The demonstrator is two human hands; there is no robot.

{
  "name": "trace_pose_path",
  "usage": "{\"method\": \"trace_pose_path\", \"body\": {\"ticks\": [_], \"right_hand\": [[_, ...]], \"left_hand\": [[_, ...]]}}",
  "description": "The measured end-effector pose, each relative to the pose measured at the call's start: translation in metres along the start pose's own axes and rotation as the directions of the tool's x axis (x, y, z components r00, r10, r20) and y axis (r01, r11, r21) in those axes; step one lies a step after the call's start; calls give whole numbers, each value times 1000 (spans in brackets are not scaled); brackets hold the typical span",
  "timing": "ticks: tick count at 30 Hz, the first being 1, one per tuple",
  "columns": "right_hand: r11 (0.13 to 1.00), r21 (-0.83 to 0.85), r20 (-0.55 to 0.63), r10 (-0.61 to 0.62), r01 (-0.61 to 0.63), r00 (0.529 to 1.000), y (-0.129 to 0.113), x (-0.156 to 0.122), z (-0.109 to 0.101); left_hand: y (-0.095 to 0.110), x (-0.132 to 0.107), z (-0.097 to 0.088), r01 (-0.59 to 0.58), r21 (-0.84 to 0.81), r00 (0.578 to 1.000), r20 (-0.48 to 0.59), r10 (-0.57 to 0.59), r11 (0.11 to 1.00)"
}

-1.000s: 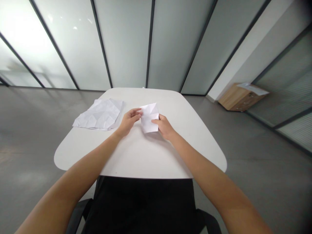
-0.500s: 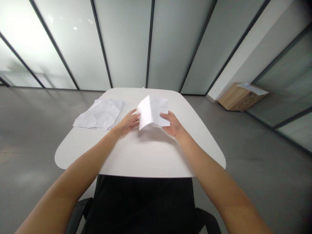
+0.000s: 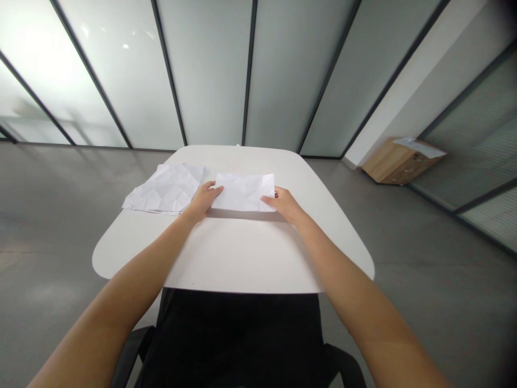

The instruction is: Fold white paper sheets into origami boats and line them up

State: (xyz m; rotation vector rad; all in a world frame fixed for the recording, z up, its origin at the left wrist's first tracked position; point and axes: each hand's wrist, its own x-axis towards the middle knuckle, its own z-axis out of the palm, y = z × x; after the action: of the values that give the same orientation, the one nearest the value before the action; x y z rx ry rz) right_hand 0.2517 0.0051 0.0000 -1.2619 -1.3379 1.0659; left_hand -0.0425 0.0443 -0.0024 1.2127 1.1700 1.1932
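A white sheet of paper, creased and spread into a wide rectangle, is held just above the table. My left hand grips its left edge, thumb on top and the other fingers partly hidden behind it. At the right edge, my right hand pinches the paper with the thumb on its face. To the left lies a pile of crumpled white paper sheets, close beside my left hand.
The white table has rounded corners. Frosted glass panels stand behind it. On the floor at the right is a wooden cabinet with something white on top. Black chair armrests flank my lap.
The paper was folded up along a middle crease and now is opened out flatter and wider. My left hand has moved left and closed on its left edge; my right hand keeps hold.
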Motion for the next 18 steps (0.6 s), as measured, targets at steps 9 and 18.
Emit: {"method": "trace_pose_path", "body": {"ticks": [9, 18], "right_hand": [[733, -679, -62, -4, -39, 998, -6, -5, 1], [439, -893, 119, 15, 100, 993, -14, -10, -14]], "left_hand": [[-7, 5, -15, -258, 799, 954, 122, 274, 542], [-8, -2, -13, -392, 839, 913, 306, 269, 377]]}}
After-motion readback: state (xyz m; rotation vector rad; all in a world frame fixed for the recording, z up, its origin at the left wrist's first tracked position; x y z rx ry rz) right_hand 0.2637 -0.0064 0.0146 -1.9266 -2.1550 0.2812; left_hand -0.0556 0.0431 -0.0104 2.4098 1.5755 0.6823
